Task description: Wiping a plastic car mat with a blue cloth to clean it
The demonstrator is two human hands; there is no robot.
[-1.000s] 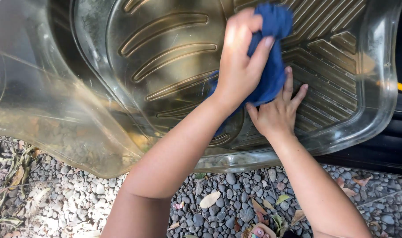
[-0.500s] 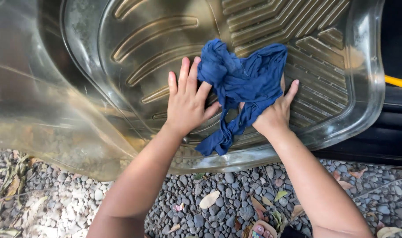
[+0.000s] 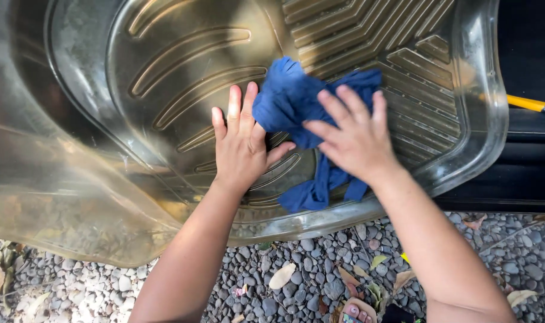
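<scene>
The right hand (image 3: 355, 139) has its fingers (image 3: 337, 103) spread and pressed flat on top of a crumpled dark blue cloth (image 3: 296, 104), not curled around it, so the cloth is pinned under the palm and not grasped. The left hand (image 3: 242, 143) lies flat too, fingers straight and close together pointing to 12 o'clock, its thumb stretched out toward 3 o'clock and touching the cloth's lower fold (the hand itself holds nothing).

The cloth sits bunched between the two hands, its bulk at 12 o'clock from the left thumb, with a tail trailing down to 6 o'clock under the right wrist.

Both hands and cloth rest on a clear moulded plastic car floor mat (image 3: 165, 72) with raised ribs and a raised rim, its surface tinted brownish. The cloth lies near the mat's middle, toward its near edge.

At 6 o'clock, beneath the mat's edge, is grey gravel ground (image 3: 308, 287) scattered with dry leaves. At 3 o'clock, past the mat's rim, a yellow rod (image 3: 524, 103) lies against a dark surface.
</scene>
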